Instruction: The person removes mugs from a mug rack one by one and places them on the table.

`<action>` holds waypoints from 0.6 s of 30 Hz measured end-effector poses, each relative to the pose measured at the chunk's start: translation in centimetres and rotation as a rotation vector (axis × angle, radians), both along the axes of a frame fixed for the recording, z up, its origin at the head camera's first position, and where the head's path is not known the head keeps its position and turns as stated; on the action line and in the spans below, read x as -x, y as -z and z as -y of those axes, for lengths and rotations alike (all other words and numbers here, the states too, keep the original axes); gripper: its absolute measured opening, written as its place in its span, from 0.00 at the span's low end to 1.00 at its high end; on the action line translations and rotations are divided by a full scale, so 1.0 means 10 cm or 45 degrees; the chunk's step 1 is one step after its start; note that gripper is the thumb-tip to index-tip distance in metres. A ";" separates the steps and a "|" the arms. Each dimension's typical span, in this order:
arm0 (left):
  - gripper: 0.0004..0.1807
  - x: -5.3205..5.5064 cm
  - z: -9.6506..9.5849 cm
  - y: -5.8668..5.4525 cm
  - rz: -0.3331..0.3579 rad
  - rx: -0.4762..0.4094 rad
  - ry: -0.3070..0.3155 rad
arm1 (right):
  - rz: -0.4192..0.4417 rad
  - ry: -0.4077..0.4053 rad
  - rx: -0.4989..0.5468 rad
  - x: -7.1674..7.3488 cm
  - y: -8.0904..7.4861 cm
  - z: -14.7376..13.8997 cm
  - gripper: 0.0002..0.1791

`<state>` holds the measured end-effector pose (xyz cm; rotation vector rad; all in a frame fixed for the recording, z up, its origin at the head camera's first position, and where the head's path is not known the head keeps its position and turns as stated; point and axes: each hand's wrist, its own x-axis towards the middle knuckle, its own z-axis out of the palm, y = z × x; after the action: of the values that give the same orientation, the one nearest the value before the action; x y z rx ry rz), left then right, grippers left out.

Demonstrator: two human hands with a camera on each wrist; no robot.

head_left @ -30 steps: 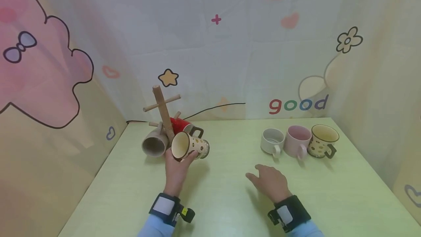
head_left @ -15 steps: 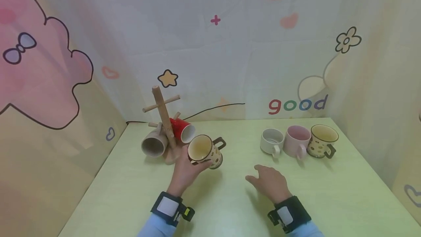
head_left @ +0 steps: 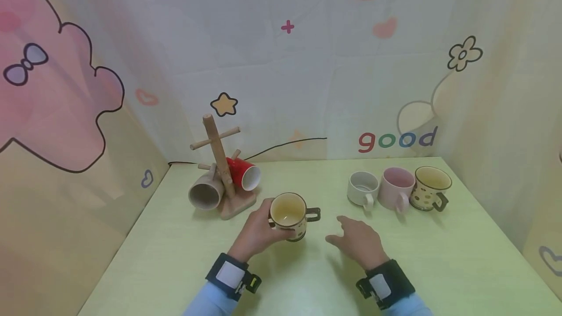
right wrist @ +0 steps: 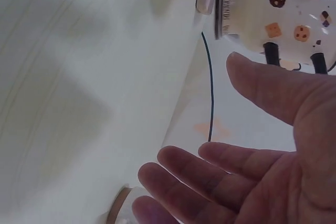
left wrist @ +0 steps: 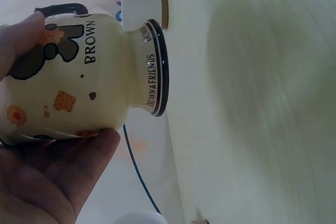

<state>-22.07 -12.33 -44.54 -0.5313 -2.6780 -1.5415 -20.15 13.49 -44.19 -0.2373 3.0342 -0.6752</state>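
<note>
A cream mug [head_left: 288,210] with cookie prints, a dark rim and a dark handle is held upright above the table by my left hand [head_left: 256,230]. The thumb lies across its near side, and the handle points right. In the left wrist view the mug [left wrist: 73,77] shows the word BROWN and a dark-edged base. My right hand [head_left: 361,242] hovers to the right of the mug, holding nothing, with thumb and fingers spread apart. In the right wrist view that hand [right wrist: 252,150] has its thumb close to the mug's handle [right wrist: 271,54], with no clear contact.
A wooden mug tree [head_left: 215,145] stands at the back left, carrying a grey mug [head_left: 204,191] and a red mug [head_left: 241,172]. Along the right back stand a white cup [head_left: 361,190], a pink mug [head_left: 392,189] and another cream printed mug [head_left: 426,194]. A curtain backs the table.
My left hand has brought the cream mug away from the mug tree, rightward and nearer, turning it from tilted to upright. Its handle now points right. The right hand has barely moved.
</note>
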 end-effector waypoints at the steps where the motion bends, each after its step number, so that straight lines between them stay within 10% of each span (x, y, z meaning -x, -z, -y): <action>1: 0.45 0.00 -0.01 0.01 -0.001 0.012 0.016 | -0.002 -0.003 0.004 0.00 -0.01 0.01 0.34; 18: 0.43 -0.03 -0.16 -0.02 0.021 0.138 0.242 | -0.147 -0.292 0.076 -0.04 -0.07 0.10 0.14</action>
<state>-21.77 -10.73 -44.35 -0.8026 -2.8082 -1.4512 -19.71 12.44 -43.53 -0.6359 3.0267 -0.7581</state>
